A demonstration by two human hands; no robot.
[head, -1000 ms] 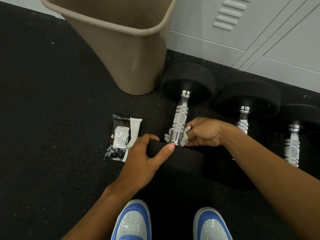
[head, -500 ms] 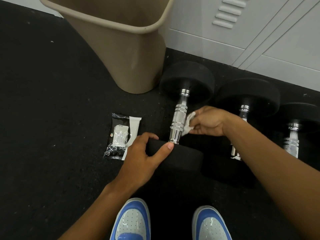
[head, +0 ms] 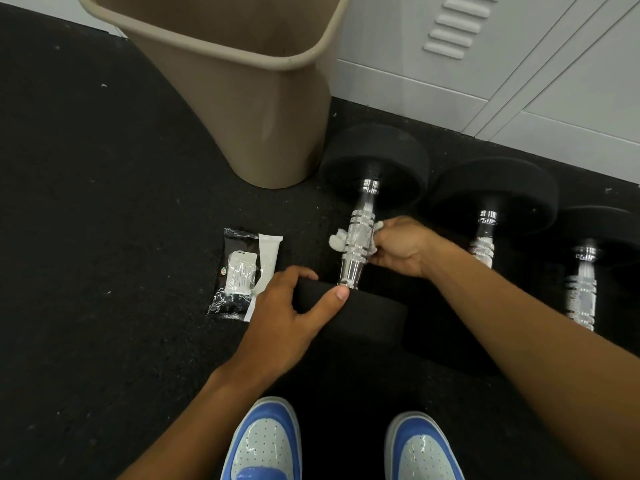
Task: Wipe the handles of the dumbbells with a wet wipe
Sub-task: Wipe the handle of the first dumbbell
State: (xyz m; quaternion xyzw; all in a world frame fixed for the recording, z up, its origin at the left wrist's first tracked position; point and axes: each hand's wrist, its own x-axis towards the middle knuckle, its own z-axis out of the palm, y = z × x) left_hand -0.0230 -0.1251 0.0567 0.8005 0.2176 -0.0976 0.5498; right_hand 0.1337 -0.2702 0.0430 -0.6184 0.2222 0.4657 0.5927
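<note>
We're gripping the near black rubber head [head: 349, 317] of the leftmost chrome-handled dumbbell [head: 358, 242] with our left hand [head: 284, 315] — fingers curled over its edge, thumb lying along the top. Our right hand [head: 403, 249] is pinching a crumpled white wet wipe [head: 337, 241] wrapped under the knurled handle, the dumbbell lying on the black rubber floor [head: 104, 237] beside the tan plastic bin [head: 249, 98] — the wipe's torn black packet [head: 239, 277] sitting just left.

Both forearms are bare, with no sleeves showing. The left hand [head: 282, 306] and right hand [head: 401, 249] wear no gloves or rings. Near, two glossy shoes [head: 263, 441]: blue trim, pale perforated toe caps, white edges.
</note>
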